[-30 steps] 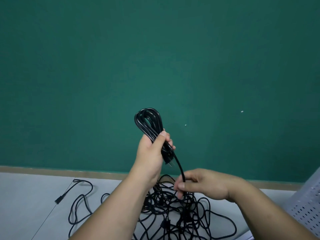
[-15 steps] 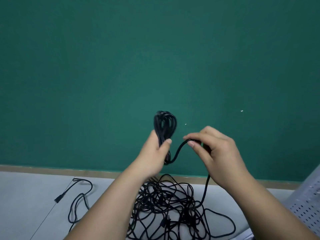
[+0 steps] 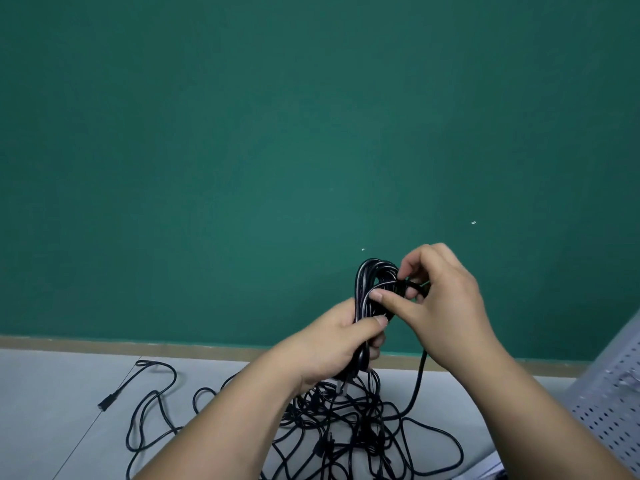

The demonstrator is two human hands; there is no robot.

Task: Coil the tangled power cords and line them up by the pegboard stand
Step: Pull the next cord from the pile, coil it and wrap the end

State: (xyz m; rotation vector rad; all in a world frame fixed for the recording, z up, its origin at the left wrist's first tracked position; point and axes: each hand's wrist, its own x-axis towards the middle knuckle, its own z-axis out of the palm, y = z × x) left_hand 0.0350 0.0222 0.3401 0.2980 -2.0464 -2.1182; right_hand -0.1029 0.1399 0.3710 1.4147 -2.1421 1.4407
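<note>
Left hand point(image 3: 332, 344), right hand point(image 3: 446, 306) grip coil point(image 3: 366, 276); tangle point(image 3: 346, 427) beneath, pegboard point(image 3: 616, 403) right.

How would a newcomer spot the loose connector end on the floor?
Start at the green wall and drop to the grey floor below it. Left of the tangled cord pile, one black cord snakes out alone to a small blocky connector. It lies apart from the pile, on a thin floor seam, while other ends sit buried in the tangle.

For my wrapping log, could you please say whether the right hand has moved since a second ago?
Yes. The right hand rose from level with the tan baseboard strip to the coiled black cord.
</note>
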